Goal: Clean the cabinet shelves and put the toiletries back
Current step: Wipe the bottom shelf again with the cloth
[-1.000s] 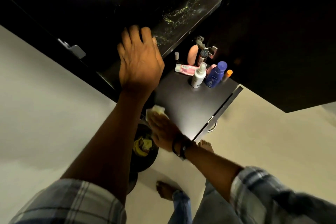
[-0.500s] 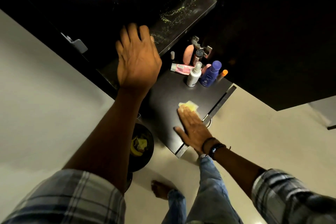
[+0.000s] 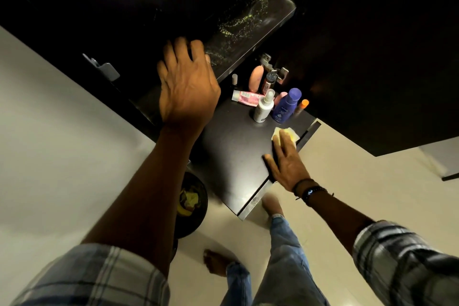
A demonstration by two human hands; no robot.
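Right hand [image 3: 285, 161] has swept the yellow cloth [image 3: 290, 133] across the lower shelf [image 3: 236, 151], from its near-left edge to the far right corner, just beside the blue bottle [image 3: 285, 105]. Fingers flat, pressing the cloth down. Left hand [image 3: 186, 87] unmoved, fingers relaxed, resting on the upper shelf [image 3: 248, 22], which is still dust-speckled. Toiletries [image 3: 263, 110] stand clustered at the lower shelf's back. I judge wiping about half done.

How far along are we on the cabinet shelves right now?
Done: the near part of the dark lower shelf looks wiped. In hand: the right hand presses a yellow cloth on it; the left hand rests on the dark upper shelf. Left: that upper shelf shows dusty streaks, and the toiletry bottles sit bunched at the lower shelf's back.
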